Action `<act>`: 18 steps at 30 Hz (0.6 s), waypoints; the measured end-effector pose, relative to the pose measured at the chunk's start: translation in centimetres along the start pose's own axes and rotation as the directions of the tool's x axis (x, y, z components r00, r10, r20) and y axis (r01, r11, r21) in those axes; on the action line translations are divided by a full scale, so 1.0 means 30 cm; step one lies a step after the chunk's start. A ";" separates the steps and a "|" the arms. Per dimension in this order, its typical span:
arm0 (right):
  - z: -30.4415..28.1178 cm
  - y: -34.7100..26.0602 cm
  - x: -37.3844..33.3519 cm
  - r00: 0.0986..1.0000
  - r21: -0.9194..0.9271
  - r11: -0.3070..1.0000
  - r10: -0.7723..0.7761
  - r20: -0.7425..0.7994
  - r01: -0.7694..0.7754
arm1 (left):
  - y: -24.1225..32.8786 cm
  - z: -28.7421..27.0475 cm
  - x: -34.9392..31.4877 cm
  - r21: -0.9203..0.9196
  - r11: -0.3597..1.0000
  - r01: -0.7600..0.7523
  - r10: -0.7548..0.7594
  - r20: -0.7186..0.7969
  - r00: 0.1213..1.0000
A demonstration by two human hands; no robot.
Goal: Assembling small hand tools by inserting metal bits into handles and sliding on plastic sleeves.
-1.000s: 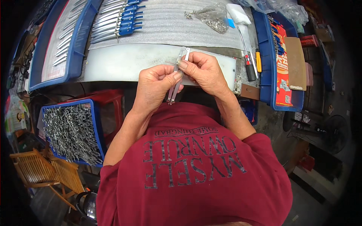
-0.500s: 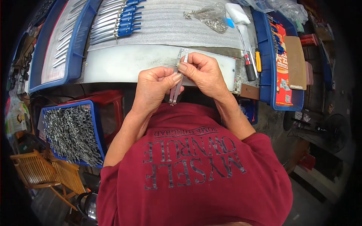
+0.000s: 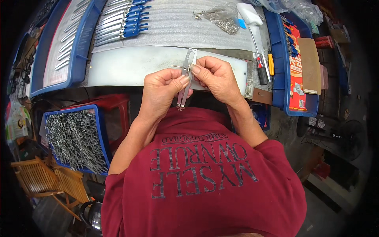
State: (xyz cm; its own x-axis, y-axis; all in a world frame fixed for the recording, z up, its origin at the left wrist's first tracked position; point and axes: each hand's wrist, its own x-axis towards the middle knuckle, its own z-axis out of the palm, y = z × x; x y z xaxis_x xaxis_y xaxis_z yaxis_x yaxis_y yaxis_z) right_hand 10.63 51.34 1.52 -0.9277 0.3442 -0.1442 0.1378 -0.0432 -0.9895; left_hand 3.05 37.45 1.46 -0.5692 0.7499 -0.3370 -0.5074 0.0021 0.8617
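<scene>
In front of my chest, over the near edge of a white board (image 3: 130,67), I hold a pair of long flat grey metal strips (image 3: 185,85), joined near the top like a slim hinged tool. My left hand (image 3: 160,89) is closed, pinching the strips between thumb and fingers about midway. A thin metal pin (image 3: 176,66) sticks out to their left. Closed at the right edge of the strips is my right hand (image 3: 219,81); a small brass-coloured piece (image 3: 189,68) shows at its thumb tip. The fingers hide how it sits against the strips.
Silver and blue tools (image 3: 126,27) lie in rows on foam. A bag of small metal parts (image 3: 227,19), a black-handled screwdriver (image 3: 262,73) and a yellow-handled one (image 3: 270,63) lie right. Blue trays (image 3: 77,65) flank the bench. A blue bin (image 3: 103,138) of metal parts stands lower left.
My right thumb and fingers have shifted slightly right along the strips' edge, uncovering more of the joint. The left hand stays in place.
</scene>
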 end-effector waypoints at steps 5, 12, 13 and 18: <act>0.008 -0.004 -0.004 1.000 0.001 1.000 -0.004 -0.030 0.004 | -0.004 0.003 -0.002 0.006 1.000 -0.024 0.024 0.005 1.000; 0.010 0.013 -0.005 0.997 -0.056 0.995 -0.082 -0.003 0.082 | 0.000 0.010 0.004 -0.006 0.999 -0.053 0.053 -0.007 0.999; 0.011 0.015 -0.005 0.997 -0.056 0.995 -0.082 -0.002 0.081 | 0.002 0.014 0.004 -0.027 0.997 -0.066 0.066 -0.020 0.998; 0.017 0.015 -0.007 0.997 -0.054 0.995 -0.083 -0.004 0.083 | 0.003 0.013 0.007 -0.082 0.993 -0.091 0.088 -0.037 0.995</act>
State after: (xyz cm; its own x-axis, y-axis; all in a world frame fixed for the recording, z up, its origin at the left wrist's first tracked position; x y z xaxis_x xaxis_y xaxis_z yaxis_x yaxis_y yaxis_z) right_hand 10.70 50.77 1.09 -0.9348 0.3500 -0.0612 0.0789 0.0364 -0.9962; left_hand 3.14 37.88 1.61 -0.6350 0.7224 -0.2738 -0.5048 -0.1198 0.8549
